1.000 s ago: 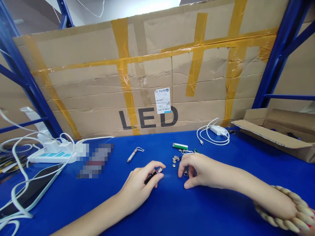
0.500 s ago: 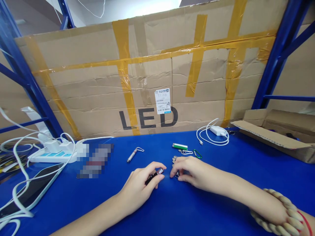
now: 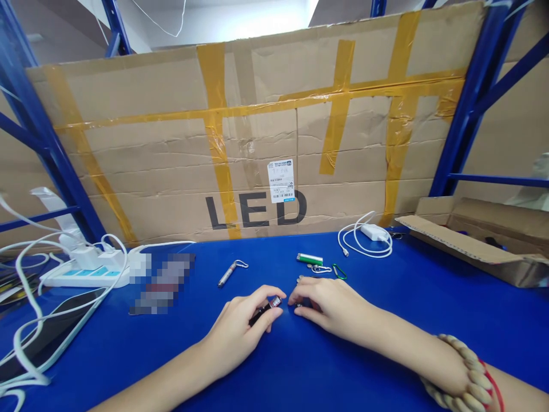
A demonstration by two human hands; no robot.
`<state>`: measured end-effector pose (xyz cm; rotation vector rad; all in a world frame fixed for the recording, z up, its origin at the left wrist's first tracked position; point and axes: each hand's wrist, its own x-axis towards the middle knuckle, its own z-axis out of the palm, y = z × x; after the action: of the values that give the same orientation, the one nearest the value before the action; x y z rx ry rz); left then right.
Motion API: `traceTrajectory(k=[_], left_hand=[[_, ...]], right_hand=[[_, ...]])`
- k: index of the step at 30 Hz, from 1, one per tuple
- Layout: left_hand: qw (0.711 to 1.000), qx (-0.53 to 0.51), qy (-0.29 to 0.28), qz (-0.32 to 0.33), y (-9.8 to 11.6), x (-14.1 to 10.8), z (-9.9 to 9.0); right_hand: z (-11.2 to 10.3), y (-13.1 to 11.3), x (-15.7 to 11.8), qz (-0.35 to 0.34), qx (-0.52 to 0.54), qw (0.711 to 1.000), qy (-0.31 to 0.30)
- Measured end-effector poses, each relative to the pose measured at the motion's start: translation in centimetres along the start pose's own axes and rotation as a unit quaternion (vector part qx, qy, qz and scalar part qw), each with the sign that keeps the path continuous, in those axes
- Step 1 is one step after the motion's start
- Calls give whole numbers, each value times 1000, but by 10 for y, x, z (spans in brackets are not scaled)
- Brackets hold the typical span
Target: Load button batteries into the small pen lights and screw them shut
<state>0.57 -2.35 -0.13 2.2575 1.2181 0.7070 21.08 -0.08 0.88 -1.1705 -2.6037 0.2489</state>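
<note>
My left hand is closed around a small black flashlight with a silver end, which points up to the right. Just across from it, my right hand is low over the table, fingers curled and thumb bent in. A bit of shiny metal shows between those fingertips, too small and covered to name. Behind the right hand lie a green and silver flashlight, a silver clip and a green carabiner. A silver flashlight with a clip lies behind my left hand.
On the left, a white power strip with tangled cables stands by a phone and a blurred-out flat item. A white charger with its cable and an open carton are at right. A taped cardboard sheet closes off the back.
The view has shifted slightly. My right hand has moved a little left, closer to the left hand, and now covers most of the small round discs. The left hand keeps its grip.
</note>
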Motion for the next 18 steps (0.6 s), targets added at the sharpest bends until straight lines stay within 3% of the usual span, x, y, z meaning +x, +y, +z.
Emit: traceTrajectory(k=[9,18], left_hand=[[1000,-1,-2,6,0,-1,0],[1000,3,-2,1,0,-2,1]], right_hand=[[3,-5,-2,5,9,1000,27],[3,-6,-4,14,6,1000,13]])
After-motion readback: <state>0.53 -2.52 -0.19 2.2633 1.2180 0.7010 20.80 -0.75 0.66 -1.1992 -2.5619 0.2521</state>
